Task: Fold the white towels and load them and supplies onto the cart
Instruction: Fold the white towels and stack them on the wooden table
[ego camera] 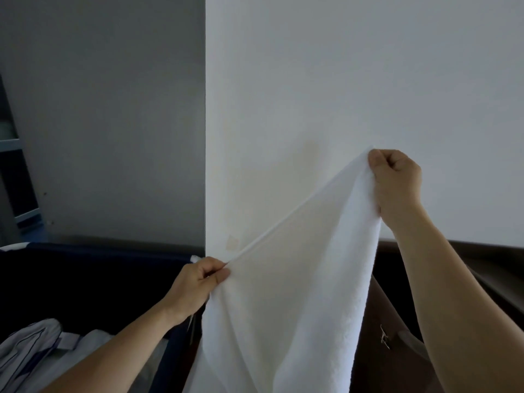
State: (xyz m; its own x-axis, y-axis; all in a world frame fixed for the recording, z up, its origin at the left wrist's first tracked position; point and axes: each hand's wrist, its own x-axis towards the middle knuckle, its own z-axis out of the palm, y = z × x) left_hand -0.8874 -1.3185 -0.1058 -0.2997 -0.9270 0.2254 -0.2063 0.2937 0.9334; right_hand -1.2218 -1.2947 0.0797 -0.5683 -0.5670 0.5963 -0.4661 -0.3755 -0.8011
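White terry towel (pixel 297 307) hangs stretched betw. your hands, in front of white wall (pixel 340 80) | your L hand (pixel 195 282) pinches lower corner, thumb + fingers curled on hem | your R hand (pixel 397 180) fists round upper corner | striped cloth (pixel 28 350) lower-left in dark bin (pixel 85 273)

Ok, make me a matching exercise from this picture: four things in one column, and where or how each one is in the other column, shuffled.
Things
1. white terry towel
2. left hand
3. right hand
4. blue-striped white cloth

Place or state
A. lies in the dark blue bin, lower left
B. the higher one, grips a corner of the towel
C. hangs down, top edge pulled taut
D. the lower one, pinches the towel's edge

Pairs: 1-C, 2-D, 3-B, 4-A
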